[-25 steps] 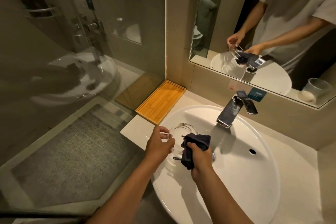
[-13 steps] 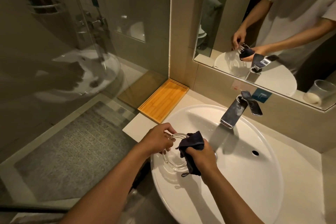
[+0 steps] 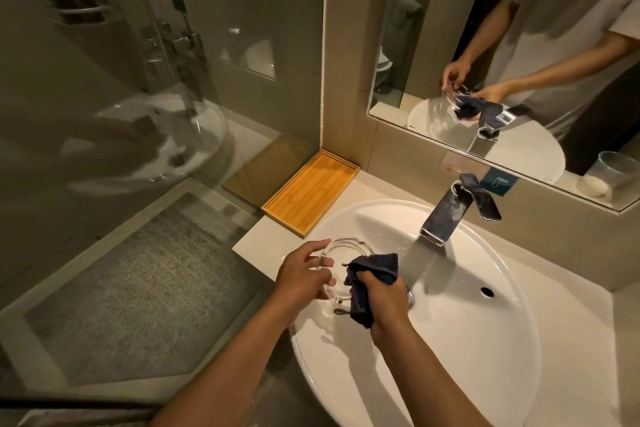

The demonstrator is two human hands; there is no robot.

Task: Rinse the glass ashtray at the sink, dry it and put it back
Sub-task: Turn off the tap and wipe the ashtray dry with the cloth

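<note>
Two hands worked over one white basin (image 3: 485, 340). There was one glass ashtray (image 3: 341, 246), one dark cloth (image 3: 372, 270), one tap (image 3: 446, 215) and one bamboo tray (image 3: 311, 191).

No words or numbers could be read. Beyond the hands, above the tap, a pale sticker (image 3: 452, 163) with red marks and a blue sticker (image 3: 498, 182) with a white symbol sat on the wall, both too small to read.
</note>
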